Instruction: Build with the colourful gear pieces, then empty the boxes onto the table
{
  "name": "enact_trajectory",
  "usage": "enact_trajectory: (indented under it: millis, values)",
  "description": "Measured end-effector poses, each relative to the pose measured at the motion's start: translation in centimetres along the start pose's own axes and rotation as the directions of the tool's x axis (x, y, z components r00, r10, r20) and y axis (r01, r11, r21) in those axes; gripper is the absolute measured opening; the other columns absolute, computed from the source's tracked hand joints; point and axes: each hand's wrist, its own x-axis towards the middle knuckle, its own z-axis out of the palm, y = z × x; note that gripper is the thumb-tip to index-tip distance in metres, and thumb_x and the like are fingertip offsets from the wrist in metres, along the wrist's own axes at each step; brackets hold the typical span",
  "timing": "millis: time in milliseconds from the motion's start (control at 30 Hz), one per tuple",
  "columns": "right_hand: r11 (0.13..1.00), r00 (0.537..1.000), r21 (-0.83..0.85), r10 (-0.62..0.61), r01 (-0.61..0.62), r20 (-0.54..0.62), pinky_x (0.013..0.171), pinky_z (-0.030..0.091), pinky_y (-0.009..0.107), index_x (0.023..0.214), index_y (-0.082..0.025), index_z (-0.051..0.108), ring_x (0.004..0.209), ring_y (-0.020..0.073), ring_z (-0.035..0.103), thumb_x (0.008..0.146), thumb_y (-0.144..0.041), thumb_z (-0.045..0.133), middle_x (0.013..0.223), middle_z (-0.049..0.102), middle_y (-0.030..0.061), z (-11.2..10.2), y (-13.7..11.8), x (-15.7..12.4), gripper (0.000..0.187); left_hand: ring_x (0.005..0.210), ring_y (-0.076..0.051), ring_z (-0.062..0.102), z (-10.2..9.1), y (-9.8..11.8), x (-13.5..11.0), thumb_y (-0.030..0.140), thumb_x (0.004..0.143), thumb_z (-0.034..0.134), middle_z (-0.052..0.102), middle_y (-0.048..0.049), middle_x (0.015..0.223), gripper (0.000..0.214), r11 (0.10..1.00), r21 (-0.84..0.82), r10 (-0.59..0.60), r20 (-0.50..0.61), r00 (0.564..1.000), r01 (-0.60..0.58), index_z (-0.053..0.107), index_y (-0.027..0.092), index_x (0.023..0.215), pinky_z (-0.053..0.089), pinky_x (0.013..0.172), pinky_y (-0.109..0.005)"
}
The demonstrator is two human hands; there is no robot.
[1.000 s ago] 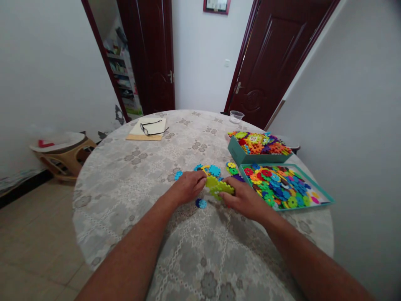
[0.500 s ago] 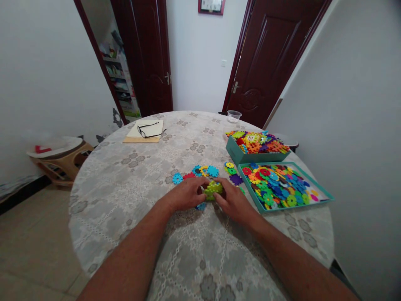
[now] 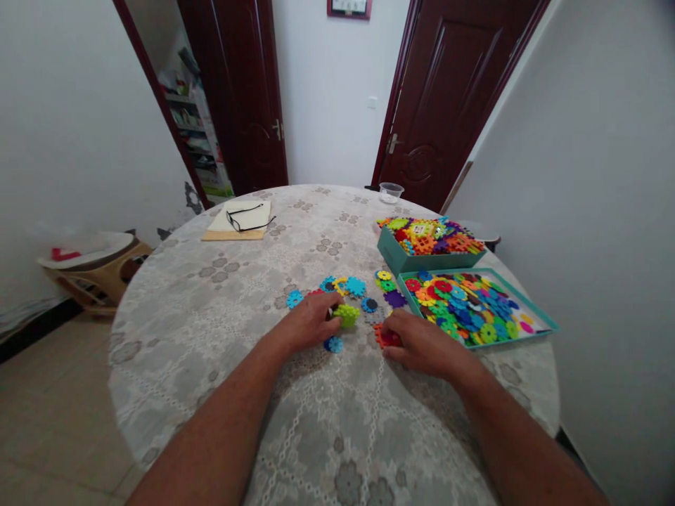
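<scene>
My left hand [image 3: 315, 320] pinches a lime-green assembly of toothed plastic pieces [image 3: 346, 315] by its left side, close above the table. To the right, my right hand [image 3: 416, 339] has its thumb and fingers closed round a red toothed piece [image 3: 391, 339], with an orange-red square piece [image 3: 378, 336] beside it. Beyond my hands lie a light-blue gear piece [image 3: 355, 286], a blue gear with a dark centre [image 3: 369, 305] and a purple gear piece [image 3: 395, 299]. Just below my left hand rests a blue gear piece [image 3: 334, 344].
A shallow teal tray [image 3: 532, 313] of loose gear pieces is at the right. Behind it stands a teal box [image 3: 432, 263] heaped with more. Glasses [image 3: 247, 219] rest on paper at the far left. A clear plastic cup [image 3: 391, 192] is near the table's back edge.
My right hand has let go of the lime-green assembly and moved right to the red piece. My left hand keeps the assembly, now slightly further left.
</scene>
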Motion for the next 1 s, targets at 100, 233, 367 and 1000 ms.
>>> enact_trajectory:
  millis: [100, 233, 367, 1000]
  values:
    - [0.999, 0.999, -0.05, 0.018, -0.017, 0.029, 0.069, 0.036, 0.028, 0.092, -0.02, 0.066, 0.082, 0.0184, 0.058, 0.088, -0.023, 0.067, 0.099, 0.062, 0.0065, 0.6, -0.1, -0.3, 0.004, 0.076, -0.016, 0.06, 0.2, 0.1, -0.1, 0.021, 0.09, 0.057, 0.068, -0.0003, 0.088, 0.016, 0.998, -0.064, 0.026, 0.052, 0.998, -0.023, 0.065, 0.022, 0.104, 0.042, 0.067, -0.026]
    - [0.998, 1.0, -0.058, -0.004, 0.004, -0.007, 0.068, 0.035, 0.029, 0.088, -0.019, 0.064, 0.081, 0.0181, 0.056, 0.09, -0.02, 0.06, 0.095, 0.061, 0.0066, 0.9, -0.3, -0.1, 0.004, 0.076, -0.016, 0.06, 0.3, 0.2, -0.2, 0.021, 0.09, 0.059, 0.068, -0.0009, 0.087, 0.014, 0.995, -0.091, 0.035, 0.072, 0.997, -0.028, 0.066, 0.021, 0.102, 0.041, 0.066, -0.026]
    - [0.999, 0.996, 0.001, -0.04, 0.04, -0.074, 0.073, 0.037, 0.029, 0.086, -0.019, 0.058, 0.082, 0.0179, 0.055, 0.088, -0.018, 0.06, 0.093, 0.06, 0.0045, 0.1, -0.1, 0.1, 0.003, 0.078, -0.016, 0.061, 0.2, 0.6, -0.2, 0.023, 0.091, 0.06, 0.069, -0.0017, 0.089, 0.017, 0.992, -0.113, 0.07, 0.094, 0.993, -0.059, 0.068, 0.021, 0.105, 0.043, 0.067, -0.026]
    - [0.879, 0.958, 0.477, 0.11, 0.031, -0.266, 0.069, 0.042, 0.027, 0.111, -0.023, 0.059, 0.078, 0.0165, 0.063, 0.095, -0.028, 0.065, 0.095, 0.071, 0.0011, 2.7, -2.5, 2.0, 0.017, 0.111, -0.026, 0.07, 2.0, -0.1, 0.7, 0.025, 0.094, 0.061, 0.075, -0.0094, 0.124, 0.041, 0.995, -0.075, 0.066, 0.0, 0.998, -0.065, 0.065, 0.025, 0.135, 0.052, 0.098, -0.038]
